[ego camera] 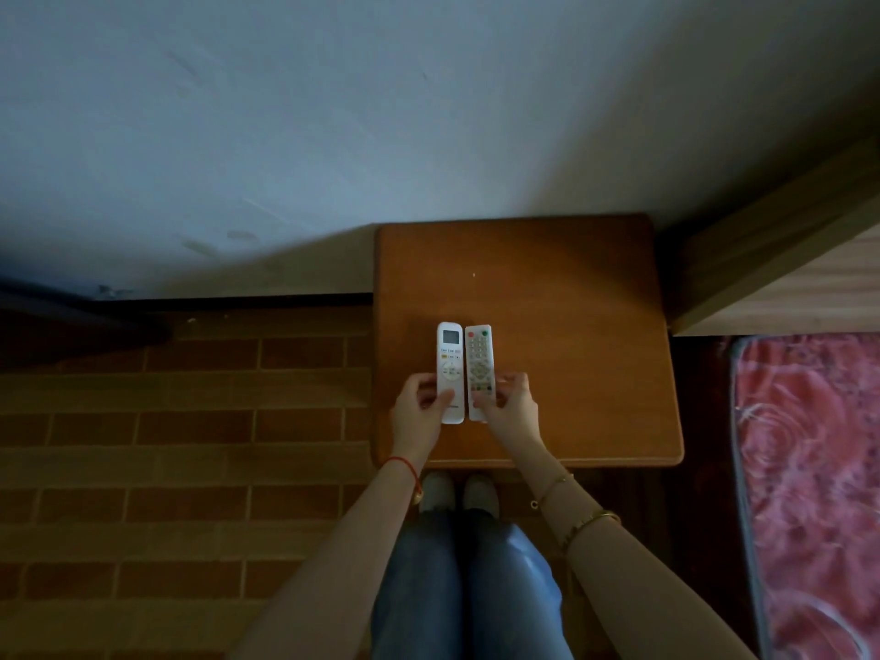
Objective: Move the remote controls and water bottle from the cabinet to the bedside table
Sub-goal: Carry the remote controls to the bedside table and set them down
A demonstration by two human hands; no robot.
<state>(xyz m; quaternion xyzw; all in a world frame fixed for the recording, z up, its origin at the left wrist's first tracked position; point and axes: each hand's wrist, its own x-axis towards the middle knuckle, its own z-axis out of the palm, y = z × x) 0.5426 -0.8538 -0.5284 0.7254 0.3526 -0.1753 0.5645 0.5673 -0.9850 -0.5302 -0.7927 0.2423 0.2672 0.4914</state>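
Looked straight down on a small bedside table (571,302) with a smooth brown wooden top and rounded corners, pushed up against a pale flat wall (333,111). Lay flat near the front edge, side by side and nearly touching, two long thin white plastic remotes. Had a little grey screen at its far end and rounded ends, the air-conditioner remote (450,359) on the left. Was covered in rows of small round buttons, with a red one and a green one at the top, the TV remote (478,359) on the right. Gripped the near end of the air-conditioner remote, the left hand (419,412), fingers curled round its outer edge and thumb pressed on its face. Gripped the near end of the TV remote the same way, the right hand (512,407), fingers bent along its outer side. Wore a thin red string (405,469) on the left wrist and shiny gold bangles (588,524) on the right. Showed brick-shaped brown floor tiles (166,445) to the left, and a red swirly bed cover (809,469) to the right. Could not find the water bottle anywhere here.
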